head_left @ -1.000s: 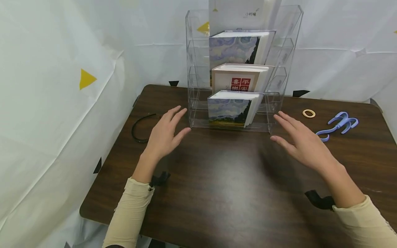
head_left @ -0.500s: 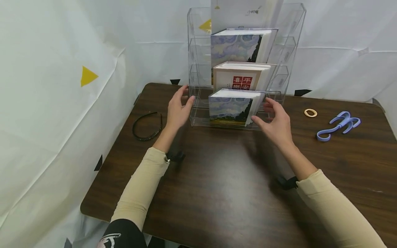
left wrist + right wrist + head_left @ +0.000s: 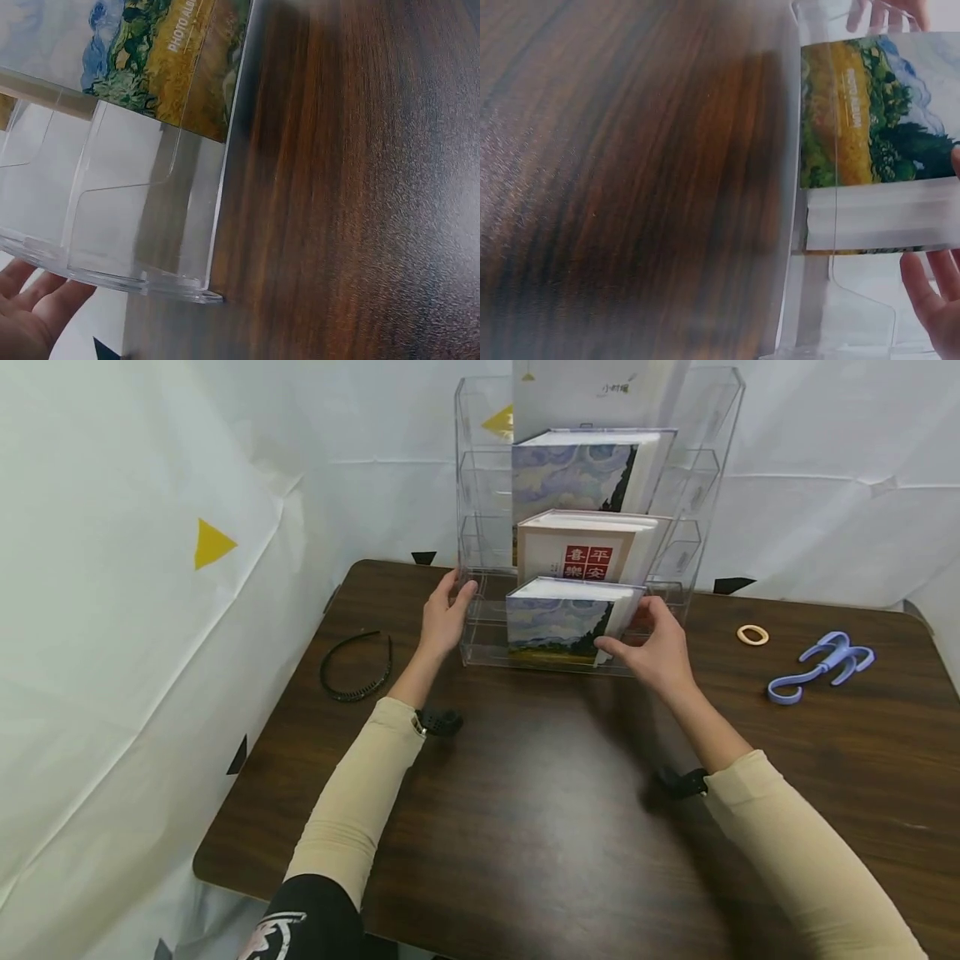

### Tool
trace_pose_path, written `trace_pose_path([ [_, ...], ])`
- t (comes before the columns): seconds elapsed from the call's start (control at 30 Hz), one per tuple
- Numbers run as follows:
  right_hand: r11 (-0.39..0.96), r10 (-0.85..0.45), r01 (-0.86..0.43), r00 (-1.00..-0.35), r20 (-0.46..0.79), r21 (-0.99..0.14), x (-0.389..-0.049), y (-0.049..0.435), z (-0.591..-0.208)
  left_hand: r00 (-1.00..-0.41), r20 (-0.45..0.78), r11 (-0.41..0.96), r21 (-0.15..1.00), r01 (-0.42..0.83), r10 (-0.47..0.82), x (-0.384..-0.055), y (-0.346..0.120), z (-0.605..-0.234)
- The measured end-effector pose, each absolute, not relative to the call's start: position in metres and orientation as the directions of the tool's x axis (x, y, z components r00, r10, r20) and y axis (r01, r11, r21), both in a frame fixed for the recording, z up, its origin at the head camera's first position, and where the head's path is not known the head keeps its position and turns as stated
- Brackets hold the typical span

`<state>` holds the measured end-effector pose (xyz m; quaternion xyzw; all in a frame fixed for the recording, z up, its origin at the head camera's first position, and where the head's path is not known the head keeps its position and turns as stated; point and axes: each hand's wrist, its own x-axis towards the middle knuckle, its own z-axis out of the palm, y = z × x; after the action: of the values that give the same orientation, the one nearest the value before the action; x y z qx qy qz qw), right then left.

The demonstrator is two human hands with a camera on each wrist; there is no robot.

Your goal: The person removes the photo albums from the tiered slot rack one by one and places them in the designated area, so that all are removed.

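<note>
A clear acrylic tiered rack (image 3: 480, 653) stands at the table's back, holding several books. In its lowest front pocket is a thick photo album (image 3: 558, 631) with a painted landscape cover; "PHOTO ALBUM" lettering shows in the left wrist view. My right hand (image 3: 656, 647) grips this album at its right edge, thumb on the front cover and fingers behind. In the right wrist view, its fingers (image 3: 922, 292) lie along the album's far side. My left hand (image 3: 444, 618) rests against the rack's left side; its fingers (image 3: 64, 304) touch the wall from outside, and the thumb is hidden in that view.
Behind the album sit a cream book with red squares (image 3: 585, 547), another landscape album (image 3: 573, 477) and a tall white book (image 3: 592, 397). A black headband (image 3: 352, 696) lies left on the brown table (image 3: 510, 827). A yellow ring (image 3: 752, 635) and blue hook (image 3: 825, 662) lie right.
Both hands have moved inward to the rack. The left hand has come to its left side, and the right hand has taken hold of the front photo album's right edge.
</note>
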<state>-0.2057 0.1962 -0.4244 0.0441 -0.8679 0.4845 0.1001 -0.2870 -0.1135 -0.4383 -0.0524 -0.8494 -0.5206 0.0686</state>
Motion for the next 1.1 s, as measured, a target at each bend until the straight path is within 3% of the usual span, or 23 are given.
trace_pose_path([
  [0.47,0.598,-0.073,-0.149,-0.989,0.131,-0.788,-0.216,0.199,-0.433,-0.989,0.15,0.504,0.854,0.132,0.004,-0.28,-0.109,-0.439],
  [0.87,0.547,-0.047,-0.315,-0.937,0.347,-0.776,-0.204,0.193,-0.422,-0.992,0.124,0.518,0.847,0.116,0.02,-0.281,-0.105,-0.431],
  [1.1,0.415,0.017,-0.438,-0.873,0.488,-0.797,-0.166,0.205,-0.371,-0.991,0.133,0.514,0.849,0.12,0.011,-0.279,-0.105,-0.431],
])
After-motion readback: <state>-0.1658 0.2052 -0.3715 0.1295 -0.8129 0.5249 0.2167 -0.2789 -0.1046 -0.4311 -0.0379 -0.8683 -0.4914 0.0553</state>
